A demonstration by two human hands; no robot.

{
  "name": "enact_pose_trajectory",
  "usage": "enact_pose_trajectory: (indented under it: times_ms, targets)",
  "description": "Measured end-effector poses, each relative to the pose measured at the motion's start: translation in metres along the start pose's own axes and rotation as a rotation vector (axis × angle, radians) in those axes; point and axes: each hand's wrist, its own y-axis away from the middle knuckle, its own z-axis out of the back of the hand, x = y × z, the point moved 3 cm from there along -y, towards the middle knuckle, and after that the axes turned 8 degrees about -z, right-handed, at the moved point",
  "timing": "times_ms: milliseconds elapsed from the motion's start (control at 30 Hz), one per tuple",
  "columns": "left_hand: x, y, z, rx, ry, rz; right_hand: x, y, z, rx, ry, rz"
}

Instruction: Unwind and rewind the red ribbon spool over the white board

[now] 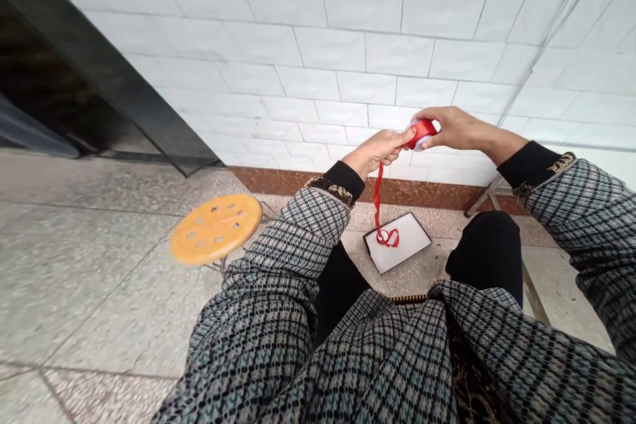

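Note:
A spool of red ribbon (pixel 424 130) with pale rims is held up in front of me, against the white wall. My right hand (pixel 454 127) grips the spool from its right side, fingers over the top and thumb below. On the spool's left side, my left hand (pixel 381 148) is closed with its thumb pressed at the ribbon. From under that hand a loose length of red ribbon (pixel 377 197) hangs down. Its lower end lies in loops on a shallow white tray with a dark edge (pixel 410 248), set on the floor between my knees.
To the left stands a round orange stool (pixel 216 228) with holes in its seat. A white tiled wall (pixel 328 40) with a brown skirting (pixel 298 182) rises ahead. A dark doorway frame (pixel 124 79) is at upper left. Metal legs (pixel 534 291) show beside my right knee.

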Motion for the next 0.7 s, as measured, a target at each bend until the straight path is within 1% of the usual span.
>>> enact_pose_trajectory:
  times_ms: [133,300,400,467,533,633,700]
  targets:
    - [-0.033,0.003,-0.024,0.003,-0.081,-0.025,0.028,0.005,0.024,-0.008,-0.020,-0.018]
    - [-0.082,0.003,-0.062,0.036,-0.051,-0.082,0.065,-0.002,0.056,0.038,-0.227,0.032]
    - [-0.102,0.006,-0.079,0.043,-0.016,-0.085,0.079,-0.005,0.072,-0.028,-0.251,-0.043]
    - [-0.108,0.007,-0.085,0.027,-0.026,-0.073,0.084,-0.006,0.079,-0.076,-0.232,-0.086]
    - [-0.108,0.005,-0.085,0.022,-0.052,-0.065,0.083,-0.008,0.081,-0.053,-0.224,-0.082]
    - [-0.101,-0.004,-0.079,0.050,-0.082,-0.067,0.074,-0.017,0.081,-0.010,-0.248,-0.021]
    - [-0.094,-0.014,-0.068,0.072,-0.077,-0.059,0.063,-0.028,0.079,-0.047,-0.253,-0.012]
